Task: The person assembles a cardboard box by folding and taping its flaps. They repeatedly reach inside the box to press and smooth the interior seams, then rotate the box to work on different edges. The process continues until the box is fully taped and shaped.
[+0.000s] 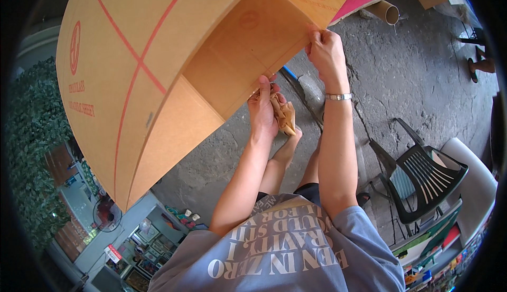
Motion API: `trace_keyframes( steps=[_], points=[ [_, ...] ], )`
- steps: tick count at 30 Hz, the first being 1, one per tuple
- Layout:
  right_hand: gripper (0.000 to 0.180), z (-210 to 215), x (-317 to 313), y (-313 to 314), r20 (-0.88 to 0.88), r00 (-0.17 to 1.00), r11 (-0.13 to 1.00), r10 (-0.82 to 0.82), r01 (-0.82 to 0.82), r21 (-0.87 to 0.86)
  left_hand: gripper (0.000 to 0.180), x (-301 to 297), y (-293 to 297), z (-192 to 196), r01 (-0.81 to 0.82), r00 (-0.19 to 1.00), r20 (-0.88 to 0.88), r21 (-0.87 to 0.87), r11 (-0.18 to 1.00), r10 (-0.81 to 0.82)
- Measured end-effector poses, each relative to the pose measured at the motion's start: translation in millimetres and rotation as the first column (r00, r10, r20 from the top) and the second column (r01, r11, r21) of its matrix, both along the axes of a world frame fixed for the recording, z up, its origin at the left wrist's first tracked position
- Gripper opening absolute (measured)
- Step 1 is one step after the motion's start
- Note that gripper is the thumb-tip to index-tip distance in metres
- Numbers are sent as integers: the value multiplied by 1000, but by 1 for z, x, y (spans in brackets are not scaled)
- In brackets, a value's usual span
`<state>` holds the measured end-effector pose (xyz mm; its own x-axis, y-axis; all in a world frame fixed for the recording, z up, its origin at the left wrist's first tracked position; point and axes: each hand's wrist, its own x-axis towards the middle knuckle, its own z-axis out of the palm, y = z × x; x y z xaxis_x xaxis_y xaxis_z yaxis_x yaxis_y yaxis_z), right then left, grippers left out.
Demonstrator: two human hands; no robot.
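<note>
Nearest me: large brown folded cardboard with crossed red lines (174,54), ahead and left of both hands, open side facing me. Its long open edge runs lower left to upper right. My right hand (326,54) pinches that edge toward the upper-right end, thumb against curled fingers. My left hand (262,113) is nearer the lower-left corner, closed around a crumpled light-brown strip (285,116) right at the edge; can't tell if it also grips the board. Grey concrete floor (380,75) below.
</note>
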<state>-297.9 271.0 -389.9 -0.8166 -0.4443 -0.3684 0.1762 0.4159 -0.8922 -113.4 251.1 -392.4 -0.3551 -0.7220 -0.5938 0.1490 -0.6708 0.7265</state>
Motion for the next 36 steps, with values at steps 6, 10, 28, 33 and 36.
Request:
trace_keyframes(
  steps=[6, 10, 28, 33, 36],
  points=[
    [54, -8, 3, -5, -108, 991, 996, -82, 86, 34, 42, -3, 1, -1, -29, 999, 22, -29, 999, 29],
    [53, -13, 6, -10, -178, 976, 991, -124, 131, 28, 41, -2, 1, -1, -27, 1000, 15, -34, 999, 28],
    [38, -5, 6, -8, -265, 949, 982, -169, 186, 37, 40, 2, 1, -11, 24, 1000, 1, -68, 997, -24],
    [43, -13, 4, -15, -146, 972, 980, -183, 192, 51, 42, 3, -2, -15, 21, 1000, 21, -52, 998, -19],
    [36, -9, -1, -11, -197, 973, 988, -123, 138, 65, 43, 5, -3, -13, 62, 998, 8, -32, 998, -62]
  ],
)
